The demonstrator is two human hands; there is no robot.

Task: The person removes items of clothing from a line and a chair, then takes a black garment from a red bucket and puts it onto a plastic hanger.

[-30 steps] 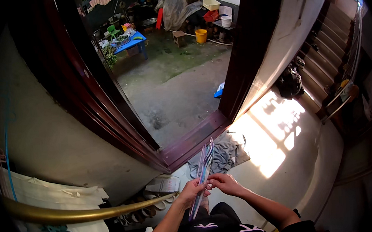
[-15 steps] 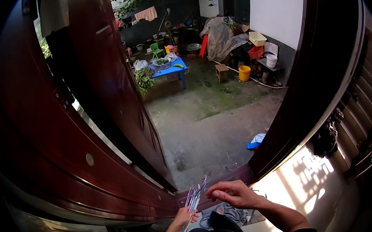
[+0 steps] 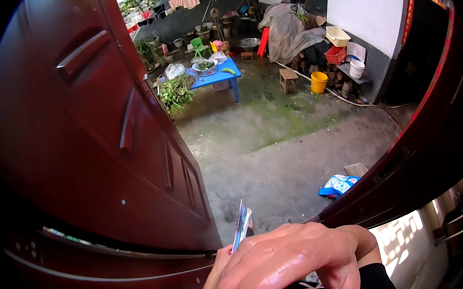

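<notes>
My left hand is closed round a bundle of thin coloured clothes hangers, purple, blue and white, held upright near the doorway. Most of that hand is hidden behind my right hand, which is raised close and looms large. The back of my right hand shows, its fingers loosely bent toward the left and the thumb apart. I see nothing in it. The large dark red door leaf stands swung out on my left, beside the hangers.
Beyond the doorway lies a concrete yard with a blue table bearing greens and a bowl. A small wooden stool and a yellow bucket stand farther right. A blue-and-white bag lies near the right door frame. Clothes hang at the back.
I have moved forward into the doorway, and more of the yard shows. My right hand has come up close, now covering most of my left hand. The hangers stay in my left hand.
</notes>
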